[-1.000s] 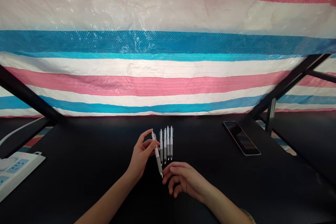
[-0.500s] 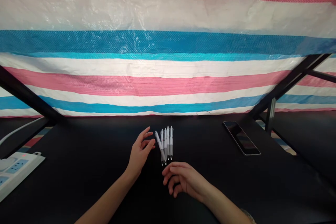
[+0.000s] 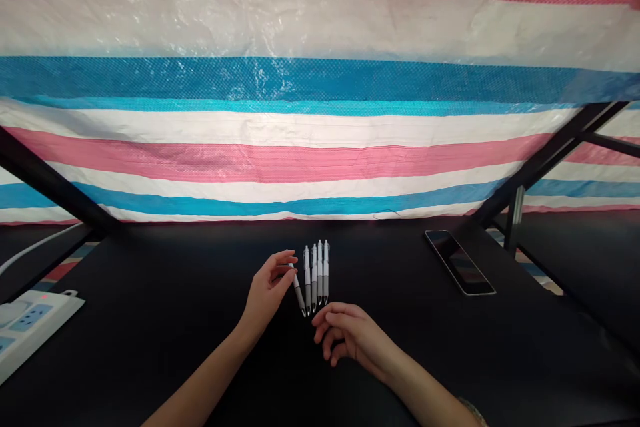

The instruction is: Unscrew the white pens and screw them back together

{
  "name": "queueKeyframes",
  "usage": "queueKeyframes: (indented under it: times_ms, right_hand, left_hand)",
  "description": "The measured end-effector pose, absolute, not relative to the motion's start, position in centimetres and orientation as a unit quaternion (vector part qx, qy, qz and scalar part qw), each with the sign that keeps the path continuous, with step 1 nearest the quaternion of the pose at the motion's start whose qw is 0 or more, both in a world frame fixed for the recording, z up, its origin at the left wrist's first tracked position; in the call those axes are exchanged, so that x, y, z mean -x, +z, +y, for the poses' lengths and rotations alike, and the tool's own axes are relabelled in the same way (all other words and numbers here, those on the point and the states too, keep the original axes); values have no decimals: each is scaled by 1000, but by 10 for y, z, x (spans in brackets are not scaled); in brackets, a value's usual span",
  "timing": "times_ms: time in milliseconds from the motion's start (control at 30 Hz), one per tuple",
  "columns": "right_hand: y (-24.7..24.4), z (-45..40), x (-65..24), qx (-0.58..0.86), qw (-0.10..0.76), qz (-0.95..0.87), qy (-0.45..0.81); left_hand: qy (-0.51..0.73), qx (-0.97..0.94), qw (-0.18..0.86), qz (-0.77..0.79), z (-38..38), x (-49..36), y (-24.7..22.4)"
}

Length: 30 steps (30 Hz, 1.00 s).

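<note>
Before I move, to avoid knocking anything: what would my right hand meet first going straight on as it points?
Probably the white-and-grey pens, at their tips, just ahead of your right hand, though depth is hard to judge.

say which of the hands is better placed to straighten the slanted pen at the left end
Probably the left hand: it is at the slanted pen, covering part of its upper half. The right hand holds nothing and sits apart from that pen.
</note>
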State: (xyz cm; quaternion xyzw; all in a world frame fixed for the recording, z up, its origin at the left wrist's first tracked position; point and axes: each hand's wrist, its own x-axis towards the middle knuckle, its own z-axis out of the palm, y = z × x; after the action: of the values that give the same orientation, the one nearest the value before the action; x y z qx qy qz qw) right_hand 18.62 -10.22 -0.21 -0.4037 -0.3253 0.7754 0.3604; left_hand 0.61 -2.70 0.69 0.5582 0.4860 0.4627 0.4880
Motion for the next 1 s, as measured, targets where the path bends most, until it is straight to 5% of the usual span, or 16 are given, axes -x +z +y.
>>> queueKeyframes:
  times_ms: [300, 667, 1000]
  right_hand:
    - [5, -94, -195, 517, 421, -492, 560]
    - [6, -95, -203, 567, 392, -642, 335]
    - [4, -96, -208, 535, 220, -796, 178]
  left_hand:
    - [402, -704, 299, 503, -31, -6, 2]
    - [317, -804, 296, 406, -37, -12, 1]
    - [233, -875, 279, 320, -42, -12, 5]
